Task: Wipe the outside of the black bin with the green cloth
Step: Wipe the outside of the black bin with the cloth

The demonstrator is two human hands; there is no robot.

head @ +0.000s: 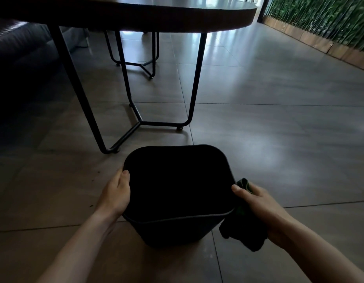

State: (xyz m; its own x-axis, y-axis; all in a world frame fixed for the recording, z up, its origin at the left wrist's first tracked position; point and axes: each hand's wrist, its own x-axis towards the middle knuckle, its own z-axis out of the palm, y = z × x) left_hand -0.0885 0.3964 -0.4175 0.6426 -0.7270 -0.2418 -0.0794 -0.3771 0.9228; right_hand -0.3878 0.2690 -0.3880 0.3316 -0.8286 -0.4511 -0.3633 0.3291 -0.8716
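Note:
The black bin [178, 233] stands upright on the tiled floor, its dark open top facing me. My left hand [115, 193] grips its left rim, thumb over the edge. My right hand [258, 207] is at the right rim, thumb on the edge, and holds the green cloth [243, 231] against the bin's right outer wall. The cloth bunches under my palm and hangs down beside the bin. The bin's inside is too dark to see.
A round table [177, 15] on thin black metal legs [194, 86] stands just beyond the bin. A dark sofa [17, 50] sits at the far left. A green plant wall [324, 19] runs along the right. Open tiled floor [279, 119] lies to the right.

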